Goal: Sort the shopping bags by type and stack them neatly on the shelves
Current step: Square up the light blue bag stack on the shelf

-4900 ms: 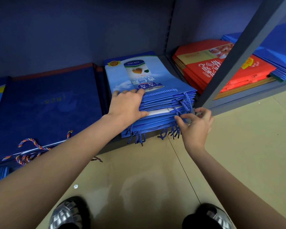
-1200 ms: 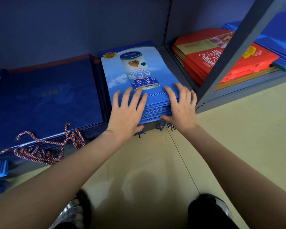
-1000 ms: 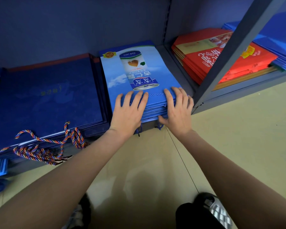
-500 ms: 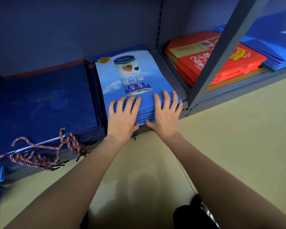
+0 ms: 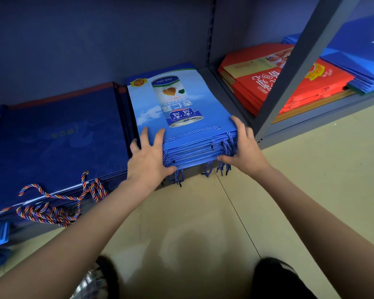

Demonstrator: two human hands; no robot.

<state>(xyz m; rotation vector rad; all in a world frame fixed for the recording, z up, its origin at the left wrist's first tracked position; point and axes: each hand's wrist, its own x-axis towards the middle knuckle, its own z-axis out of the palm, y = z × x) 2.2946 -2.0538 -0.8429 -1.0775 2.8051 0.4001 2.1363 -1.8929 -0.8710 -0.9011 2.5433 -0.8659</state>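
A stack of light blue shopping bags [image 5: 177, 104] printed with a drink can lies flat on the bottom shelf, blue cord handles hanging over its front edge. My left hand [image 5: 147, 160] presses against the stack's front left corner, fingers straight on the top bag and thumb at the front edge. At the front right corner my right hand [image 5: 244, 149] lies with its fingers along the right side and its thumb against the front. Neither hand grips a bag.
A stack of dark blue bags [image 5: 56, 139] with multi-coloured cord handles [image 5: 52, 208] lies to the left. Past the grey shelf upright [image 5: 289, 67] lie red bags [image 5: 268, 83] and more blue bags [image 5: 358, 59]. Beige floor [image 5: 203, 223] and my shoes [image 5: 95, 281] are below.
Both hands have slid off the top of the light blue stack and apart to its front corners. The cord handles at the front edge show again.
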